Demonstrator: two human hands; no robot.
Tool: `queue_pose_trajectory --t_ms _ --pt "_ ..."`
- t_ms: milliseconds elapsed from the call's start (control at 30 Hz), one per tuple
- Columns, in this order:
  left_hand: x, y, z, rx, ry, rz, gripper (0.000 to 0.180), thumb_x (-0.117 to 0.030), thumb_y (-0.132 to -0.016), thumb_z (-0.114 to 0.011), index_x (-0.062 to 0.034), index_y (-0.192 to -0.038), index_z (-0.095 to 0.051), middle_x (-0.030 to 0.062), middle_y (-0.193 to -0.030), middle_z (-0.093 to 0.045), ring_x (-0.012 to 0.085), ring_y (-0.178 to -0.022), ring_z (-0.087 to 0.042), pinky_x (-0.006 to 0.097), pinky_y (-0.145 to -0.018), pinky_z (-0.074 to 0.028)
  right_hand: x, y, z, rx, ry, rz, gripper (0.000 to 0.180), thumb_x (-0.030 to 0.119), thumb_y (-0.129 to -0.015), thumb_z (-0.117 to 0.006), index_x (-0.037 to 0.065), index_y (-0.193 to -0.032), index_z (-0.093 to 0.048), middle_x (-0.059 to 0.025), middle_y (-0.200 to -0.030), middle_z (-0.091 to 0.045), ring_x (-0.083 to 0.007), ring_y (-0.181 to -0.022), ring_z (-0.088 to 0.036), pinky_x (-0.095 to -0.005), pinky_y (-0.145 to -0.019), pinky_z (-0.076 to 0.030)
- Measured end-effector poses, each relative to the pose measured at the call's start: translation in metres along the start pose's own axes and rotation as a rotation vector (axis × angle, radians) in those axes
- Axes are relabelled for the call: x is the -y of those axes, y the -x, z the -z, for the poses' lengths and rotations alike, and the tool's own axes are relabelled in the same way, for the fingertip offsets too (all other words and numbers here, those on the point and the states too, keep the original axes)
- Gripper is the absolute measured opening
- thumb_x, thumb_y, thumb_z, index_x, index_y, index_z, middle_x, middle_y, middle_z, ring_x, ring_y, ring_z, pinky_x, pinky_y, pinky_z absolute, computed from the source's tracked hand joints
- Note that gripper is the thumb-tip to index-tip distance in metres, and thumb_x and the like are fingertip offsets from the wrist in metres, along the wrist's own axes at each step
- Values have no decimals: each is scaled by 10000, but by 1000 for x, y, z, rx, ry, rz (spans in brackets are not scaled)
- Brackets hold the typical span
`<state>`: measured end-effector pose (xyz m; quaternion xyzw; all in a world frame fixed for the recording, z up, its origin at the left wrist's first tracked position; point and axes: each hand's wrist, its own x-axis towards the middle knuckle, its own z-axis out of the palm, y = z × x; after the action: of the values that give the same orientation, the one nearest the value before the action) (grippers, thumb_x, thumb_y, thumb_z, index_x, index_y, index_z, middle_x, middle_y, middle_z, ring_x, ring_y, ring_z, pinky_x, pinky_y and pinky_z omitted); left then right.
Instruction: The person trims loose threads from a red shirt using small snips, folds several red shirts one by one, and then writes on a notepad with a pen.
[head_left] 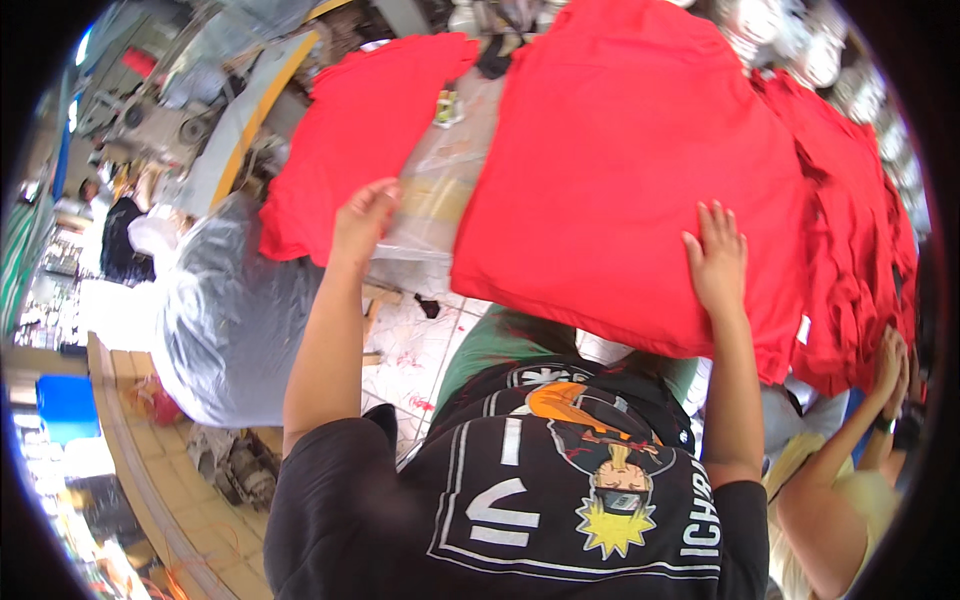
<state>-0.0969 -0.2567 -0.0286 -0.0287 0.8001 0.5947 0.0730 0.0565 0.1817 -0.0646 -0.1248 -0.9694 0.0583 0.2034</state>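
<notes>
A large red garment (610,170), smooth and laid flat, covers the middle of the table in front of me. My right hand (718,262) rests on its right part, fingers stretched out and palm down. Off the garment's left edge, my left hand (368,215) is raised with its fingers curled together. Whether anything is between those fingers is too small to make out. Beyond that hand lies a second red garment (350,130) at the left. Between the two garments shows a table top (425,225) covered with clear plastic.
Rumpled red garments (840,220) are heaped at the right. Another person's hands (890,375) are by that heap. A big grey plastic bag (235,320) stands left of my left arm. White thread cones (820,50) line the far right. A blue container (67,408) is at far left.
</notes>
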Motion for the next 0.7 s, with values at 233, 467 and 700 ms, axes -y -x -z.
queue_pose_trajectory --t_ms 233,467,700 --pt "67 -20 84 -1025 -301 283 737 -362 -647 -811 14 -1205 -508 149 -1235 -503 280 -1141 -482 368 -918 -424 -14 3 -16 65 -15 -4 486 359 -889 -531 119 -1307 -467 -100 -1400 -393 -286 -1322 -311 -474 -1066 -236" --pt "123 -25 77 -837 430 534 469 -306 -715 -779 -88 -1075 -573 91 -960 -633 122 -670 -592 238 -412 -371 -16 4 -18 43 -32 21 481 351 -888 -534 110 -1300 -474 -103 -1396 -398 -288 -1316 -320 -472 -1065 -237" --pt "-19 -52 113 -716 644 11 292 -260 -786 -702 -131 -1015 -576 -8 -975 -621 147 -827 -580 305 -565 -415 -11 3 -15 28 -48 11 480 355 -875 -547 94 -1275 -496 -120 -1379 -415 -298 -1305 -334 -476 -1059 -244"
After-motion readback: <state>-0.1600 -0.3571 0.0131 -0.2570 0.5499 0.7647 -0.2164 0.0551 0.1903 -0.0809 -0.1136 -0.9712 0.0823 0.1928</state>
